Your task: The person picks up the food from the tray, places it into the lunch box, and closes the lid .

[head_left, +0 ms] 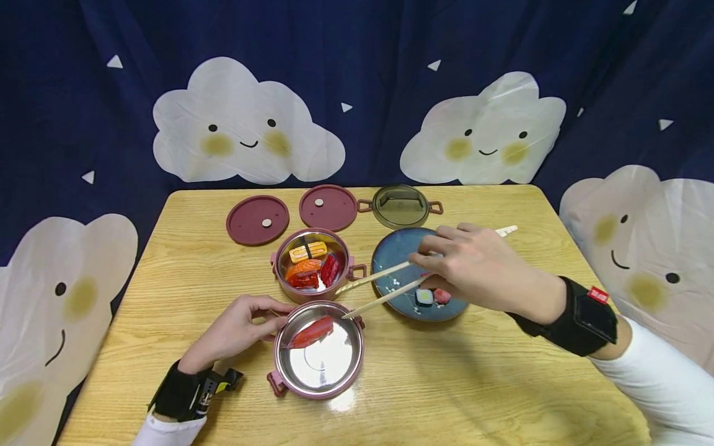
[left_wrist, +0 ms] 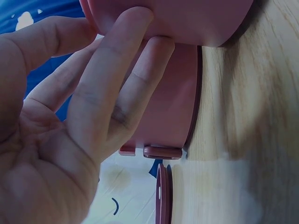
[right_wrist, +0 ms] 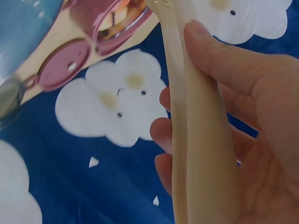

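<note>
— Nearest the front edge of the table [head_left: 167, 347] sits the near steel bowl [head_left: 319, 365] with its pink rim, and just one piece in it: a red fish slice [head_left: 311, 332] lying against the far-left wall.

— Who's got hold of what?

— Left hand [head_left: 237, 327] rests at the bowl's left side, fingers lightly curved against the pink wall; the left wrist view shows the fingers [left_wrist: 117, 88] laid flat on it, steadying rather than clutching. Right hand [head_left: 474, 266] is closed round a pair of chopsticks [head_left: 385, 286], whose tips reach just to the bowl's far-right rim, near the slice but apart from it. They carry nothing.

— So how far along would you say?

— Early, I'd judge. One piece lies in the near bowl, while the second bowl [head_left: 312, 265] behind it holds several more: an egg piece, orange and red slices. Over towards the right edge, the blue plate [head_left: 398, 254] has a small roll [head_left: 424, 297] and a red bit beside it under the right hand.

— And the lids?

— All off, lined along the back edge: two maroon lids [head_left: 258, 219] and a glass-topped one [head_left: 400, 206]. Nothing is covered yet.
</note>
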{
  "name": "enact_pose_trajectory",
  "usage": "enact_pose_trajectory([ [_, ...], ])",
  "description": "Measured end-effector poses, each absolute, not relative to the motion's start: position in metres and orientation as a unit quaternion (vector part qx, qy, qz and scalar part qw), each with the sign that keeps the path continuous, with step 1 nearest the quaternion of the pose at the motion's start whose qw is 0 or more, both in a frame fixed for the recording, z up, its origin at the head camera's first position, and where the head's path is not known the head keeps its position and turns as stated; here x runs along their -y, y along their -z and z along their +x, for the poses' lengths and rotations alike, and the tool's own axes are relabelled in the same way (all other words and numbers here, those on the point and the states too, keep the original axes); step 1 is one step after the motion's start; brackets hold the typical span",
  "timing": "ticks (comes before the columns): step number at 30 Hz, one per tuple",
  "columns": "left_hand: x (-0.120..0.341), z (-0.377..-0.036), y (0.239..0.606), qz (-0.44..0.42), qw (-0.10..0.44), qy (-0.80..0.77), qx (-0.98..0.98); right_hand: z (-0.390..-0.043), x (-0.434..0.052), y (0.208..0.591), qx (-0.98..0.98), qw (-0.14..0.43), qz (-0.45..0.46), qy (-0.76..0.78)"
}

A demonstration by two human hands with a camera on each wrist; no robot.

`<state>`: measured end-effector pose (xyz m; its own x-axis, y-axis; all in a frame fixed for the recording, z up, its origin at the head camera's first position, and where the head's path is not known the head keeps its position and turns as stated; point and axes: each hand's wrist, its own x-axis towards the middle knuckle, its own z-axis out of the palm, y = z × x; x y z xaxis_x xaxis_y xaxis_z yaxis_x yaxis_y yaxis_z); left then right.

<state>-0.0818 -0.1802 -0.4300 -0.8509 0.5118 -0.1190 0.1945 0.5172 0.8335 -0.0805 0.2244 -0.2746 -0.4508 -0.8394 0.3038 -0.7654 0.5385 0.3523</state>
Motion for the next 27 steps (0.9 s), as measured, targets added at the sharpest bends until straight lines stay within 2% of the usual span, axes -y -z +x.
enact_pose_trajectory([
  [4,0.181,-0.082,0.431,0.209,0.178,-0.446,-0.852,-0.08,-0.241,0.267,0.856,0.227,0.458,0.083],
  [13,0.182,-0.082,0.43,0.209,0.179,-0.444,-0.853,-0.079,-0.275,0.253,0.884,0.193,0.417,0.088],
  [27,0.18,-0.081,0.429,0.203,0.175,-0.44,-0.857,-0.112,-0.339,0.261,0.931,0.12,0.323,0.118],
])
